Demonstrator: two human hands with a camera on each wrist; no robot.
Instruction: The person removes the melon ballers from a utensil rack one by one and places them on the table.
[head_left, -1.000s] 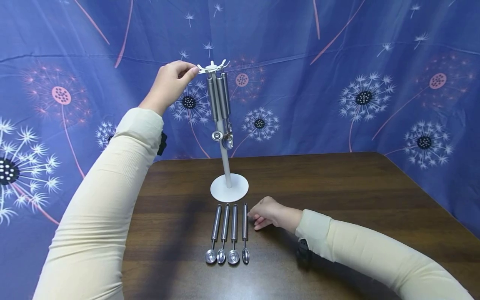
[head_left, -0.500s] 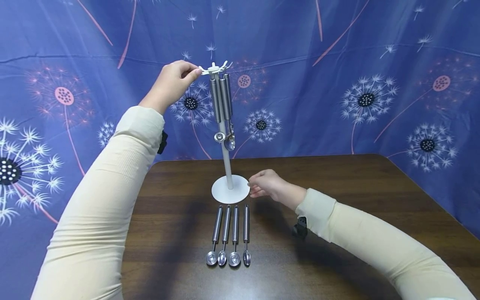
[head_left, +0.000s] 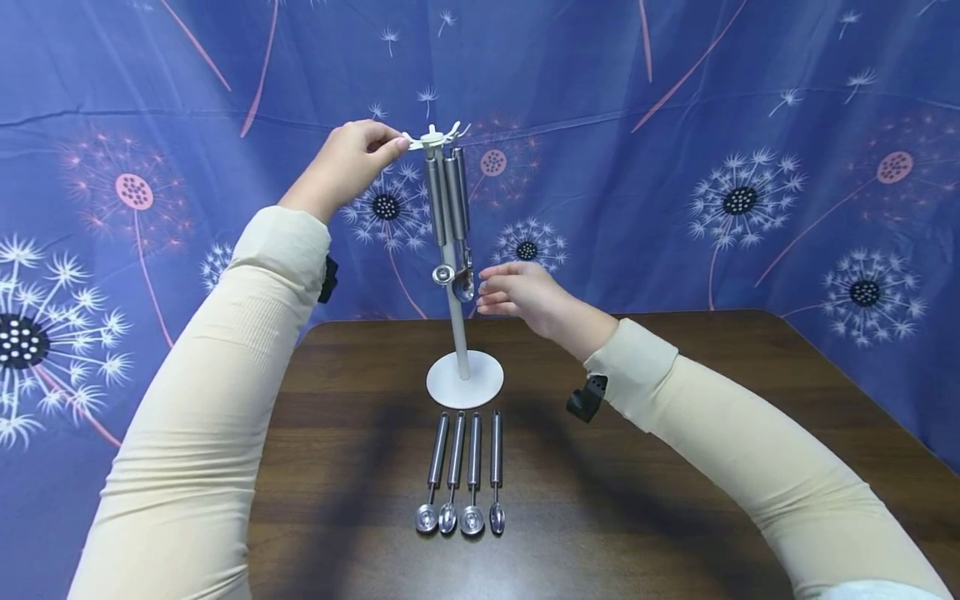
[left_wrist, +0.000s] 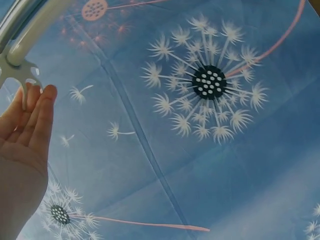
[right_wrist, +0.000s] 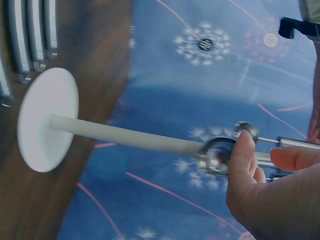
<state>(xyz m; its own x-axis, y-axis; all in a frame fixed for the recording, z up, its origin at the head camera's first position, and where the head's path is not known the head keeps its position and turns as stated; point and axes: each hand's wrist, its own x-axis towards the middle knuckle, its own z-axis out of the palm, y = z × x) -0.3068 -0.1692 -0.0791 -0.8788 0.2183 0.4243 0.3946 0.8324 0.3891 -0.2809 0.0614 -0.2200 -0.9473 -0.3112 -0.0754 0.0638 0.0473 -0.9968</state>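
A white stand (head_left: 460, 337) with a round base and a ring of hooks at its top stands upright on the table. My left hand (head_left: 352, 165) pinches one of the hooks on the left; the left wrist view shows the fingers (left_wrist: 40, 115) around that hook. Steel-handled utensils (head_left: 456, 196) with small round heads hang from the stand. Beside the lowest hanging head (head_left: 463, 285) is my right hand (head_left: 528, 296), fingers loosely extended and holding nothing. In the right wrist view, its fingertips overlap the hanging metal heads (right_wrist: 217, 156).
Several similar steel utensils (head_left: 474, 454) lie side by side in front of the base, handles pointing at it. The brown wooden table (head_left: 675, 400) ends at a blue curtain (head_left: 600, 208) printed with dandelions. Each wrist wears a small black device (head_left: 587, 398).
My right hand has risen from beside the rightmost lying utensil, past the base, to the hanging heads. My left hand keeps its pinch on the hook. The utensils on the table stay put.
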